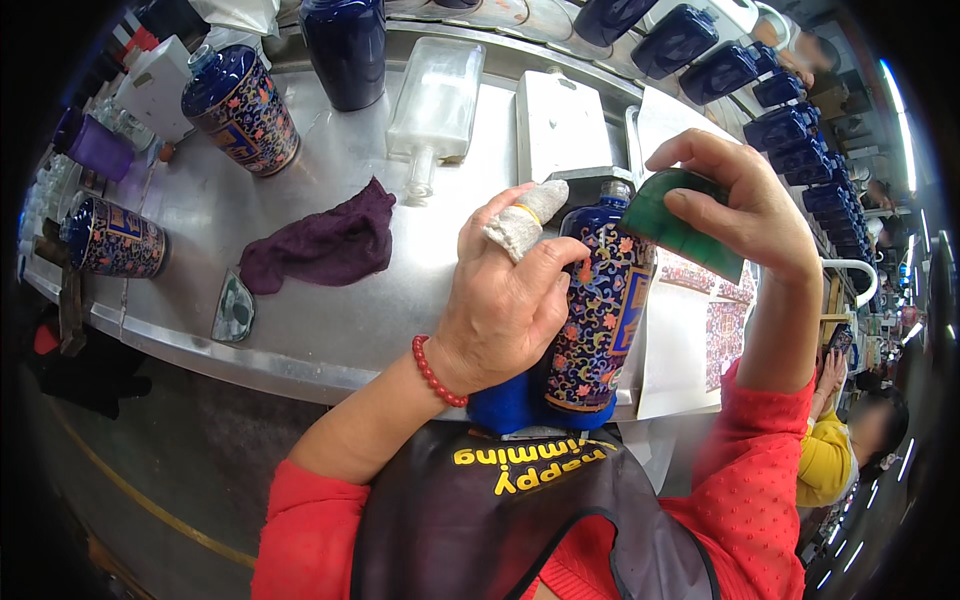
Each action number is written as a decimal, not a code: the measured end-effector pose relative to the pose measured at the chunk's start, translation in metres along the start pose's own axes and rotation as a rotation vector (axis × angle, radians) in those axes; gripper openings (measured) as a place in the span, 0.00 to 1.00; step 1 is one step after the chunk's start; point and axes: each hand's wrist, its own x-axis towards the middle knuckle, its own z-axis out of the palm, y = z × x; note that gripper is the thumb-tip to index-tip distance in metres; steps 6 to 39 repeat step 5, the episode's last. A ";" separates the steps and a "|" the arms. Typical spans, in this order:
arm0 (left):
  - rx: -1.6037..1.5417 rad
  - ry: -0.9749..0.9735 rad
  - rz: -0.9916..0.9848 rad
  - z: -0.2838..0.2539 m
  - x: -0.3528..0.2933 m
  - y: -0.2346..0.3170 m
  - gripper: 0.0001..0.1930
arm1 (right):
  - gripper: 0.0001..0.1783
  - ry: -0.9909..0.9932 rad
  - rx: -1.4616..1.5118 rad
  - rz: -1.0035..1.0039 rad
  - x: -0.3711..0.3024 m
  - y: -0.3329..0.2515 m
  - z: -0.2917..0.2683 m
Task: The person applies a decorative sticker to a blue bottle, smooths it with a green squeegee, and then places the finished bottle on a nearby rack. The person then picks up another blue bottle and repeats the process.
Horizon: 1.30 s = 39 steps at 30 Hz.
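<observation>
A dark blue bottle (600, 300) covered in a colourful floral pattern lies tilted at the table's near edge, its neck pointing away from me. Under its base is a bright blue cloth (500, 405). My left hand (500, 315) grips the bottle's left side, fingers bent against the patterned surface. A grey cloth wrap (522, 222) with a yellow band covers one of its fingers. In my right hand (745, 205), pinched between thumb and fingers, is a flat green scraper (685, 225). The scraper's edge is beside the bottle's shoulder; whether they touch I cannot tell.
Printed floral sheets (690, 340) lie right of the bottle. Leftward are a crumpled purple cloth (325, 245), another scraper (233, 308) and two patterned bottles. A clear glass bottle (437, 100) lies farther back beside a white box (557, 120). Several blue bottles line the right. A person in yellow is at right.
</observation>
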 end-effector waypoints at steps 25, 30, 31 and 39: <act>-0.013 0.005 -0.016 -0.002 -0.001 -0.002 0.18 | 0.13 -0.082 -0.027 0.102 0.005 -0.011 -0.003; -0.013 0.005 -0.016 -0.002 -0.001 -0.002 0.18 | 0.13 -0.082 -0.027 0.102 0.005 -0.011 -0.003; -0.013 0.005 -0.016 -0.002 -0.001 -0.002 0.18 | 0.13 -0.082 -0.027 0.102 0.005 -0.011 -0.003; -0.013 0.005 -0.016 -0.002 -0.001 -0.002 0.18 | 0.13 -0.082 -0.027 0.102 0.005 -0.011 -0.003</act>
